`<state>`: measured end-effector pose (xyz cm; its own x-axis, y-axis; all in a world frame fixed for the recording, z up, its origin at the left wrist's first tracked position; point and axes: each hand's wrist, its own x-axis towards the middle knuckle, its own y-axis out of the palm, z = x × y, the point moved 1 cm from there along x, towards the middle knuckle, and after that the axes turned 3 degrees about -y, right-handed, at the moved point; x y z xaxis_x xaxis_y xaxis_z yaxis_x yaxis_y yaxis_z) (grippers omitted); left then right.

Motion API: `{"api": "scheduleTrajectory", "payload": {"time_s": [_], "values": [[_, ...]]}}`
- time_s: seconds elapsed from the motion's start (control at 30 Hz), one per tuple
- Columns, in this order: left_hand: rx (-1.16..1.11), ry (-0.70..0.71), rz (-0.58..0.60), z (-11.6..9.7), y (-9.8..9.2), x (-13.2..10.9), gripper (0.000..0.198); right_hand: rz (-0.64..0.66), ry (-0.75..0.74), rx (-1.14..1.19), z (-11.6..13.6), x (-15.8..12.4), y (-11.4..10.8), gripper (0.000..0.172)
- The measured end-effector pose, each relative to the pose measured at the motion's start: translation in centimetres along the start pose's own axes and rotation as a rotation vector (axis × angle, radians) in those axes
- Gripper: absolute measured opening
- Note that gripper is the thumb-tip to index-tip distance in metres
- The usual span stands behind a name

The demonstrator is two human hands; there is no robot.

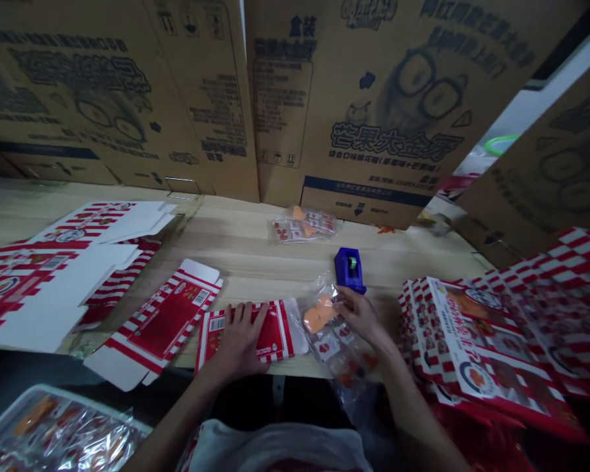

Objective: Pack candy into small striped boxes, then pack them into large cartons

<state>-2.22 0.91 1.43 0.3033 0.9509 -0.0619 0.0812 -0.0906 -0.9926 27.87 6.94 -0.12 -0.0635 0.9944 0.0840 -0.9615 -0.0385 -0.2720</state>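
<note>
Under my left hand (243, 337) lies a red and white striped carton (278, 328) with a barcode at its left end and a white flap at its right end. The fingers are spread flat across it. My right hand (361, 314) pinches the upper right edge of a clear plastic packet (329, 331) holding orange pieces and small printed sachets. The packet lies beside the carton's right end and hangs over the table's front edge. Left of my left hand sits another flattened-looking carton (170, 314) with white flaps.
A blue tape dispenser (348, 270) stands beyond my right hand. Two or so clear packets (302, 225) lie near large cardboard boxes (373, 111) at the back. Flat cartons (54, 275) are at left, filled window boxes (486, 347) stacked at right. A white tub (69, 393) of packets is lower left.
</note>
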Motion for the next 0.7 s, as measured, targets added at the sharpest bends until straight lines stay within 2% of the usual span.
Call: {"api": "scheduleTrajectory", "payload": {"time_s": [0.1, 0.17, 0.4, 0.43, 0.57, 0.7], "values": [[0.000, -0.017, -0.033, -0.1, 0.0, 0.0, 0.110, -0.026, -0.018, -0.023, 0.1, 0.1, -0.9, 0.045], [0.001, -0.022, -0.054, 0.0, -0.1, 0.1, 0.109, 0.025, -0.031, -0.057, 0.7, -0.1, -1.0, 0.049], [0.060, 0.065, -0.174, -0.5, -0.1, 0.3, 0.109, 0.537, -0.251, -0.281, 3.6, -0.5, 2.0, 0.051], [0.075, 0.083, -0.178, -0.5, -0.1, 0.3, 0.109, 0.560, -0.255, -0.301, 3.7, -0.4, 2.4, 0.052], [0.091, 0.104, -0.182, -0.7, -0.1, 0.3, 0.109, 0.509, -0.231, -0.338, 3.7, 0.1, 3.1, 0.054], [0.064, 0.114, -0.195, -0.8, -0.2, 0.4, 0.109, 0.545, -0.254, -0.399, 4.1, 0.1, 3.3, 0.050]]}}
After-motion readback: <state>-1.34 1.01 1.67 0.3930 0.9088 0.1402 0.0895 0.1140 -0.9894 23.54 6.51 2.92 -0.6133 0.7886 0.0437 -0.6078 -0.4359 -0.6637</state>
